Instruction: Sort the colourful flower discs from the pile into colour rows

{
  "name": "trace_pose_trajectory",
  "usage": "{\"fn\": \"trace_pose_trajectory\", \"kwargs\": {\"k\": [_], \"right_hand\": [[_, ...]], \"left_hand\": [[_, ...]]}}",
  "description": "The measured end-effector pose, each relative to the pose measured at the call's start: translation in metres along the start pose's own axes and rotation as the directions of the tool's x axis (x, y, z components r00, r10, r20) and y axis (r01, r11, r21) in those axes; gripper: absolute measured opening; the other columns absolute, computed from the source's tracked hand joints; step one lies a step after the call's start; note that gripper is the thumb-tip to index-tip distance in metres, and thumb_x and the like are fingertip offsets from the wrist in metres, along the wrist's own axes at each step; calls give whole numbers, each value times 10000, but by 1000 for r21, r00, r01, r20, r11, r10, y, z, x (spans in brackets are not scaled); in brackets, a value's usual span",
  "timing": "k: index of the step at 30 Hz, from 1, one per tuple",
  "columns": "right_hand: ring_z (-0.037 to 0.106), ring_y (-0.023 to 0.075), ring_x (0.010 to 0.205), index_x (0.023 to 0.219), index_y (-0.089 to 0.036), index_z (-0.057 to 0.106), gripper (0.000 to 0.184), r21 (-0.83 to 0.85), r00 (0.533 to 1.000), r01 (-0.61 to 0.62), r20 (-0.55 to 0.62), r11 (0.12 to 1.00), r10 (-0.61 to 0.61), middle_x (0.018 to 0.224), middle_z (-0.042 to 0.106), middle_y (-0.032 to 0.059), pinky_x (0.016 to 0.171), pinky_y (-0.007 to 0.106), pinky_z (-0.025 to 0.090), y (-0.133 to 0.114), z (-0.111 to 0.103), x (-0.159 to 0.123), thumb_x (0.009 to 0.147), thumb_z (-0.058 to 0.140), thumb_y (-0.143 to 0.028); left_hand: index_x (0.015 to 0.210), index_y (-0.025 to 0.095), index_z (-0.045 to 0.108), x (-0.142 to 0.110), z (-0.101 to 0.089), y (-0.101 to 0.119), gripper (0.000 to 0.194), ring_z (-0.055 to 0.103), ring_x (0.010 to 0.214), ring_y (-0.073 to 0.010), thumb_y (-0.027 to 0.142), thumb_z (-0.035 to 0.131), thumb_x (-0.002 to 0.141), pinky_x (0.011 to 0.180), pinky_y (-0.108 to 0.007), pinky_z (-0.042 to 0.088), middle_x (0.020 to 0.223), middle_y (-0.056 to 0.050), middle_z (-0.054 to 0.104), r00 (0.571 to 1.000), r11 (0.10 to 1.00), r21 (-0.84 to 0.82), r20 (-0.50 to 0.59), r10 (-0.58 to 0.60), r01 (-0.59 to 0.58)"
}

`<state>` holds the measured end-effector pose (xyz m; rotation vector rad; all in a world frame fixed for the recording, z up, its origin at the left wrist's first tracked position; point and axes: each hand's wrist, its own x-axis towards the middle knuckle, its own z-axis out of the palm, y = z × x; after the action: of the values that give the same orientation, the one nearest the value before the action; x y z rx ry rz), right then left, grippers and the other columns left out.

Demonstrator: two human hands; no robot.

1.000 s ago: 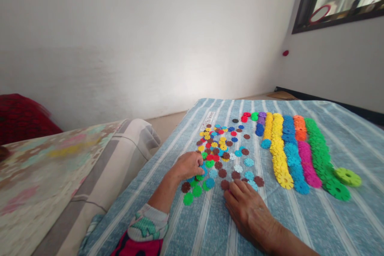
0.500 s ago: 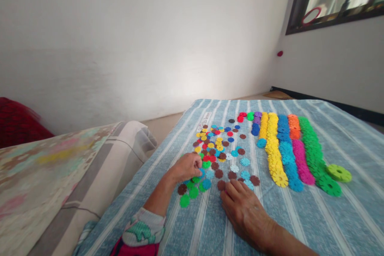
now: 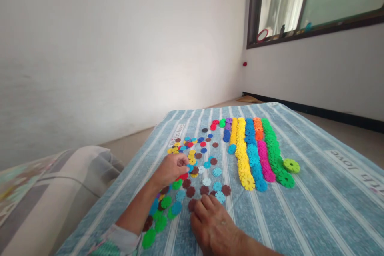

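Note:
My left hand point(image 3: 171, 168) hovers over a scatter of small flower-shaped plastic discs point(image 3: 198, 168) on a blue striped cloth point(image 3: 315, 192). Its fingers are pinched on a blue disc point(image 3: 189, 167). My right hand point(image 3: 214, 224) lies flat on the cloth near the front, fingers stretched out, fingertips touching brown discs point(image 3: 192, 205). Sorted rows of discs lie to the right: yellow point(image 3: 241, 156), blue point(image 3: 253, 156), pink point(image 3: 264, 160) and green point(image 3: 274, 152).
A large light-green disc point(image 3: 291, 165) lies at the end of the green row. A folded patterned blanket point(image 3: 45, 200) sits at the left. White walls stand behind, with a dark-framed window point(image 3: 312, 4) at the upper right. Bare floor point(image 3: 345, 132) shows beyond the cloth.
The view has swung to the right, showing more window and floor. My left hand has shifted slightly among the loose discs and now pinches a blue one. My right hand stays flat.

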<state>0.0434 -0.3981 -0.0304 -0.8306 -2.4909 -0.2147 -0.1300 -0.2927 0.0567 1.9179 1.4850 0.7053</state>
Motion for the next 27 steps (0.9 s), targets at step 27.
{"fn": "trace_pose_trajectory", "kwargs": {"k": [27], "right_hand": [[548,271,763,840,-180,662,102,38,986,1,-167,999,5,789,629,78,639,411,483,2,30,13,856,625,-273]], "left_hand": [[829,143,736,121,123,46,251,608,766,-161,68,572,654,702,-236,446,799,-35,707,984,936,308,17,176,-172]]}}
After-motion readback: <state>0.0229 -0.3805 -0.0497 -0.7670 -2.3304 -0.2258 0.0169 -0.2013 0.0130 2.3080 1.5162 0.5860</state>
